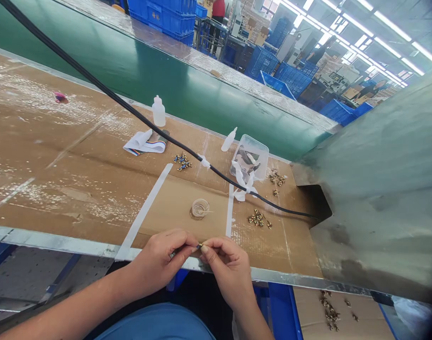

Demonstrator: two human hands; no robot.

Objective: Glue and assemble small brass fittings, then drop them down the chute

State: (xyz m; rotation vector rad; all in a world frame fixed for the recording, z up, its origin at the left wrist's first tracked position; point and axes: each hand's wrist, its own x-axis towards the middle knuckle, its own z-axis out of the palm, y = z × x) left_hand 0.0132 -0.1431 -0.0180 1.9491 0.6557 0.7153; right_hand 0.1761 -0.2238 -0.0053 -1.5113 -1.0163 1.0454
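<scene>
Left hand (158, 260) and right hand (227, 271), both nearly closed, fingertips (190, 242) pinching small brass fitting (200, 245) between them, held just above metal bench edge (95, 245). Loose brass fittings (257, 218) scattered on cardboard (77, 156) nearby.

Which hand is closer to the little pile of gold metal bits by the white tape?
Right. The right hand is below and to the left of the pile of brass fittings; the left hand is farther left, past the right hand.
</scene>
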